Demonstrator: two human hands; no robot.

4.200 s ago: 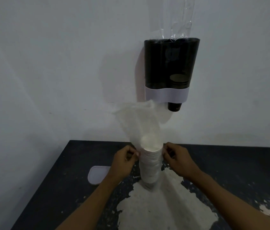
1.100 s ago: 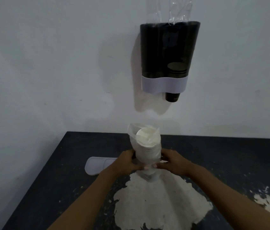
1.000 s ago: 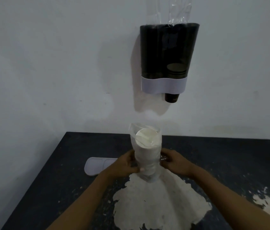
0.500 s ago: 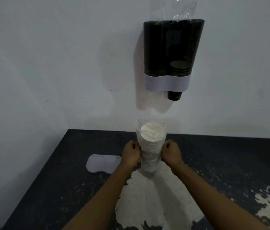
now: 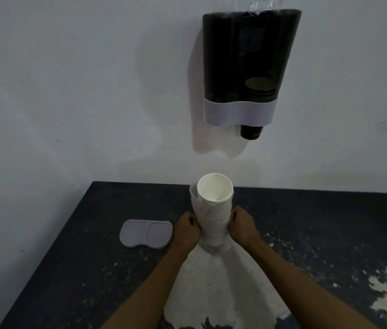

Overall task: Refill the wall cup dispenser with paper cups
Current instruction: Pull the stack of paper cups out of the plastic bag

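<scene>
Stack of white paper cups (image 5: 215, 210): upright on the dark bench (image 5: 318, 224), plastic sleeve (image 5: 194, 198) pulled partway down. Left hand (image 5: 187, 230) and right hand (image 5: 242, 225): each clamped on the sleeve at the stack's sides. Wall dispenser (image 5: 247, 67): above, one dark cup (image 5: 250, 132) protruding below. Grey lid (image 5: 146, 236): flat, left of hands.

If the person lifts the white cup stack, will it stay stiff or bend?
The cup stack is tall, narrow and already leaning, so it may bend or tip. Its plastic sleeve, peeled down, probably makes the grip slippery. Paper cups are likely light.
</scene>
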